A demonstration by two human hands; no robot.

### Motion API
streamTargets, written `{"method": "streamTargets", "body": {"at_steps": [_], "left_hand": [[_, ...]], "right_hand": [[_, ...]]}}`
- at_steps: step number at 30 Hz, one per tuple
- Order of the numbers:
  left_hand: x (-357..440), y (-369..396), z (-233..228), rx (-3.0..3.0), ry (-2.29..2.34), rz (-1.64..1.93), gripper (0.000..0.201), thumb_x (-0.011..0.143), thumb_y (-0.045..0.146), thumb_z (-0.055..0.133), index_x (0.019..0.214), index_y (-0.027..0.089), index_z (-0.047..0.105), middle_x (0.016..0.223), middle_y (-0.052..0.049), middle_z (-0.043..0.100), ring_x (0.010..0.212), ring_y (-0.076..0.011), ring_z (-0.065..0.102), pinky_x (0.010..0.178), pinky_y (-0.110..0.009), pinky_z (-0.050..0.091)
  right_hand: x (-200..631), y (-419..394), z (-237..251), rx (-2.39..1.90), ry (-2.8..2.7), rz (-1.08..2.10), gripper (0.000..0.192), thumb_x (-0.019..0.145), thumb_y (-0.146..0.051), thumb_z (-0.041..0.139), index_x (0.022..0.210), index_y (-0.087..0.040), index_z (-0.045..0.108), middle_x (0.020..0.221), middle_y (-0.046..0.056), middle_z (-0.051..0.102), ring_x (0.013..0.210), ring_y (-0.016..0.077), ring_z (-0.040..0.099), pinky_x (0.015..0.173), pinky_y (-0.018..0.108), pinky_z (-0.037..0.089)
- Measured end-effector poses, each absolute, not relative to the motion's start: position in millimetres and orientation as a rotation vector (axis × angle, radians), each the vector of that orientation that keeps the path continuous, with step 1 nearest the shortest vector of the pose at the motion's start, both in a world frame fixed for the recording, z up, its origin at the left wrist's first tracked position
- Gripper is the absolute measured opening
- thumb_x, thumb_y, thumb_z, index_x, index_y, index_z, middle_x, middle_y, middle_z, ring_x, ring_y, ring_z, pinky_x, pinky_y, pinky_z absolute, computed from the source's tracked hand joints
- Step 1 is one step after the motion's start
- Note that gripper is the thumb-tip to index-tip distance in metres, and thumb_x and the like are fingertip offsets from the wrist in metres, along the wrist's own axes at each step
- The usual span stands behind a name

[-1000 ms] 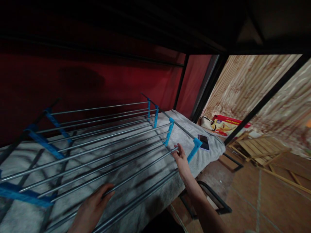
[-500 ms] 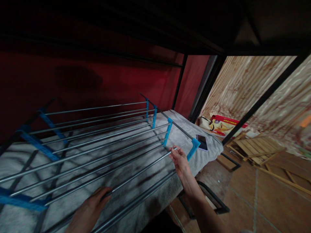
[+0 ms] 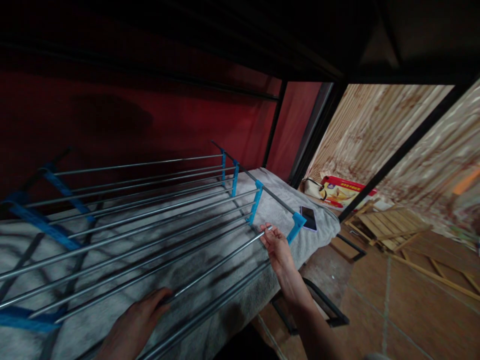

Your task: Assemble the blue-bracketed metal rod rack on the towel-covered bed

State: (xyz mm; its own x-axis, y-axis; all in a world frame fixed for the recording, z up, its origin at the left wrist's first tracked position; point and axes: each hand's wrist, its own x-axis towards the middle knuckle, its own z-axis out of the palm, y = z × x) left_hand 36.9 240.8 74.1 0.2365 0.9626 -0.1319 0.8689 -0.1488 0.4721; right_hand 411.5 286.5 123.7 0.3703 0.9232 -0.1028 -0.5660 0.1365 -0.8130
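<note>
A thin metal rod (image 3: 217, 265) slants across the front of a multi-bar metal rack (image 3: 157, 215) with blue plastic brackets. My right hand (image 3: 276, 244) pinches the rod's far end, close to the front right blue bracket (image 3: 296, 227). Lower down, my left hand (image 3: 137, 320) has its fingers wrapped round the same rod. Thicker metal tubes (image 3: 213, 307) run along the near side, below the rod. The rod's near end is hidden by my left hand.
A grey blanket (image 3: 277, 180) lies under the rack, with a phone (image 3: 308, 218) on it. Black bed-frame posts (image 3: 318, 132) rise at the right. On the tiled floor are a folded wooden piece (image 3: 390, 230) and a red and yellow box (image 3: 343, 191).
The rack and surroundings have shifted slightly left in view. Both hands keep hold of the rod, nearly where they were.
</note>
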Motion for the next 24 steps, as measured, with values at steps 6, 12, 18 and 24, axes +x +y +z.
{"method": "streamTargets", "body": {"at_steps": [6, 12, 18, 24], "left_hand": [[42, 242, 77, 2.079, 1.667, 0.229, 0.044, 0.087, 0.04, 0.04, 0.113, 0.024, 0.071, 0.123, -0.007, 0.071, 0.112, -0.027, 0.068, 0.098, -0.039, 0.054], [42, 242, 83, 2.068, 1.651, 0.262, 0.039, 0.088, 0.038, 0.04, 0.108, 0.025, 0.071, 0.115, -0.006, 0.074, 0.105, -0.0264, 0.07, 0.093, -0.038, 0.056], [45, 243, 94, 2.062, 1.678, 0.264, 0.038, 0.085, 0.039, 0.043, 0.107, 0.026, 0.072, 0.116, -0.004, 0.074, 0.106, -0.0251, 0.07, 0.093, -0.034, 0.056], [42, 244, 84, 2.083, 1.694, 0.217, 0.048, 0.085, 0.044, 0.04, 0.114, 0.022, 0.072, 0.125, -0.008, 0.071, 0.114, -0.0285, 0.068, 0.101, -0.04, 0.053]], "right_hand": [[411, 283, 130, -0.822, -0.446, 1.181, 0.023, 0.072, -0.027, 0.083, 0.092, -0.024, 0.071, 0.101, 0.0, 0.075, 0.091, 0.0127, 0.069, 0.085, 0.024, 0.056], [409, 281, 142, -0.778, -0.443, 1.211, 0.023, 0.075, -0.026, 0.081, 0.096, -0.023, 0.071, 0.104, 0.0, 0.076, 0.093, 0.0132, 0.07, 0.088, 0.025, 0.057], [411, 284, 147, -0.782, -0.479, 1.212, 0.03, 0.075, -0.027, 0.081, 0.103, -0.023, 0.071, 0.11, 0.0, 0.074, 0.097, 0.0141, 0.07, 0.092, 0.027, 0.056], [410, 285, 145, -0.788, -0.467, 1.211, 0.028, 0.069, -0.031, 0.087, 0.092, -0.025, 0.07, 0.096, -0.002, 0.074, 0.088, 0.0132, 0.068, 0.082, 0.025, 0.057]]}}
